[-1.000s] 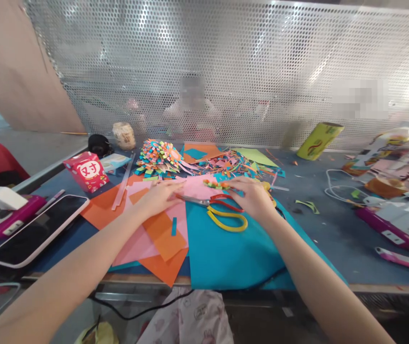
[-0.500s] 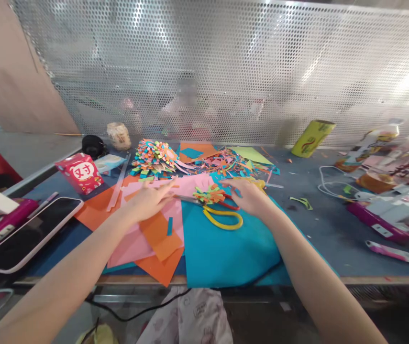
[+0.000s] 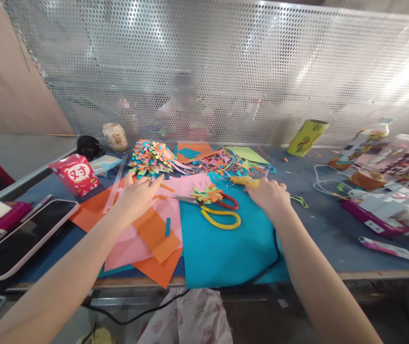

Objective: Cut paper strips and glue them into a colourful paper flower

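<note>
My right hand (image 3: 270, 195) is closed around a yellow glue gun (image 3: 244, 181) at the back of the blue paper (image 3: 226, 258); a black cord trails from under that wrist. My left hand (image 3: 138, 193), fingers spread, hovers over or rests on the pink paper (image 3: 125, 248), holding nothing. Between the hands lie scissors (image 3: 222, 217) with one yellow and one red handle. A small fringed paper flower (image 3: 207, 193) in orange and green sits against them. Behind my left hand stands a larger ball of fringed paper (image 3: 152, 157).
Paper scraps (image 3: 222, 162) are heaped by the perforated metal screen (image 3: 197, 57). To the left are a phone (image 3: 28, 239), a red packet (image 3: 75, 174) and a jar (image 3: 115, 136). To the right are a yellow-green tube (image 3: 307, 138), a bottle (image 3: 364, 143) and a pink-white cutter (image 3: 387, 248).
My right hand has moved right, away from the fringed flower and scissors, and has taken hold of the glue gun. My left hand has drawn slightly left.
</note>
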{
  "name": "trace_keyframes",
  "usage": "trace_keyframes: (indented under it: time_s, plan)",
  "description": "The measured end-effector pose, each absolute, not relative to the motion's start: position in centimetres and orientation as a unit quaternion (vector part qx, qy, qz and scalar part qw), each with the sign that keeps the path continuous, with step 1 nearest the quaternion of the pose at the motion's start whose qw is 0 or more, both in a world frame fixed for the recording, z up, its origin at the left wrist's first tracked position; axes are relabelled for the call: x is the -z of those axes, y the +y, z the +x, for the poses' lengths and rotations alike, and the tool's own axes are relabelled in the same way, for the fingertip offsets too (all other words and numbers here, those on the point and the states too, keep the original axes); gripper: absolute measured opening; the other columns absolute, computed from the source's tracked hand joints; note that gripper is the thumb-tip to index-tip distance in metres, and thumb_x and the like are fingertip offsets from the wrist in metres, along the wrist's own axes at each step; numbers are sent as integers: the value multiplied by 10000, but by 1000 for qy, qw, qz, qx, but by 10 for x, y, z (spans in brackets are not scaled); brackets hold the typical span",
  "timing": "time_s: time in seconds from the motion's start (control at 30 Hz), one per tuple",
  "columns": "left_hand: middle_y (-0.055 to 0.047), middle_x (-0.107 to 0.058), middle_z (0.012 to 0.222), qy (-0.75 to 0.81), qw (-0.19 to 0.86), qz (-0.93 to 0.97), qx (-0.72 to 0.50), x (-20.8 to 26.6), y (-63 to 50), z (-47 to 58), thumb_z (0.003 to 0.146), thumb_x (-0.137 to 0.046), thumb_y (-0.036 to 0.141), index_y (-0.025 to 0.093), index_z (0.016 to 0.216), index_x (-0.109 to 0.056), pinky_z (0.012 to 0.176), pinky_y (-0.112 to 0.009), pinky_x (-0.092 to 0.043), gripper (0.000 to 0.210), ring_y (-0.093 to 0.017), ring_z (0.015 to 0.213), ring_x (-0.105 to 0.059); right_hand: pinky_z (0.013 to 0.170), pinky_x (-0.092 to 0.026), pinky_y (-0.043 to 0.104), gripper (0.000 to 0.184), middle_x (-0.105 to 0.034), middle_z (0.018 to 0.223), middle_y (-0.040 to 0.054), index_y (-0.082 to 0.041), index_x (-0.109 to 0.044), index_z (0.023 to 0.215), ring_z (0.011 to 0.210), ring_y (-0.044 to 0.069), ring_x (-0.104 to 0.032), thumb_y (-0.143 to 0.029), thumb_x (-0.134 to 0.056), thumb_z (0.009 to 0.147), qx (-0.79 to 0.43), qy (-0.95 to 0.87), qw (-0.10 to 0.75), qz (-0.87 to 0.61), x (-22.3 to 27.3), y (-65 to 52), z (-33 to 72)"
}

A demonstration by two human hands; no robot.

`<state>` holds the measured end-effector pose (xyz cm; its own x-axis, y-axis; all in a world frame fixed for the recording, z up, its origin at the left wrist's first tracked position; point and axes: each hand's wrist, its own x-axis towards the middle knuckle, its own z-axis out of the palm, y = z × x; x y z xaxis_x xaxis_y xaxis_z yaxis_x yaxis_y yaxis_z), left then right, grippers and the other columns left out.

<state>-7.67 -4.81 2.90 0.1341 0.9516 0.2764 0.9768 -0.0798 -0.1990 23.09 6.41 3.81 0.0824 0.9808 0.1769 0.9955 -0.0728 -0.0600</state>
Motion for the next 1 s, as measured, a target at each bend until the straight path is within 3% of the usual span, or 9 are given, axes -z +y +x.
trace_keyframes:
  time_s: [0.17,0.3,0.43,0.57,0.73,0.83,1.0]
  plan:
    - [-128,-679,1096,-621,153,-768,46,-18,-40,-77,872,-495,234,214,1358,-406,966,-491,-313,495,-265,1032,-609,824,-462,443,677,-588,1134,247,-29,-490,1205,1083,377,-565,-554,-539,780,-2,-652,30,-758,-35,64,230]
    - [-99,-722,920,-591,181,-785,53,-9,-38,-75,848,-397,50,190,1316,-460,976,-510,-300,493,-219,847,-660,833,-461,428,693,-577,1180,225,-81,-486,1221,1115,360,-558,-600,-521,762,-44,-646,4,-762,-31,70,231]
    - [-105,-724,865,-562,186,-804,42,-8,-37,-69,773,-343,-58,150,1265,-513,945,-512,-335,561,-220,814,-666,828,-468,403,660,-613,1151,194,-90,-507,1218,1078,328,-590,-599,-432,805,-78,-645,2,-760,-31,76,233]
    - [-114,-727,854,-607,185,-767,96,-15,-37,-67,794,-427,30,154,1257,-534,857,-446,-418,491,-252,852,-666,813,-470,399,624,-631,1145,171,-135,-560,1175,1048,315,-605,-614,-405,805,-75,-658,-3,-750,-32,77,233]
    - [-77,-727,988,-659,84,-676,318,-26,-41,-71,798,-517,157,170,1097,-651,781,-310,-490,328,-220,892,-668,808,-465,419,753,-631,1136,171,-128,-533,1203,1055,328,-599,-716,-381,759,-51,-651,-2,-758,-30,79,227]
    - [-65,-735,953,-655,6,-623,428,-32,-45,-70,782,-561,258,171,922,-708,754,-285,-508,221,-208,840,-674,804,-468,411,610,-628,1129,167,-134,-568,1147,1041,323,-605,-603,-408,791,-56,-651,3,-757,-32,79,227]
    - [-51,-744,841,-655,-92,-581,475,-38,-48,-65,731,-608,301,181,818,-724,725,-287,-511,188,-207,791,-674,784,-474,398,557,-631,1069,186,-114,-490,1175,988,327,-615,-518,-416,799,-50,-627,132,-766,-42,74,230]
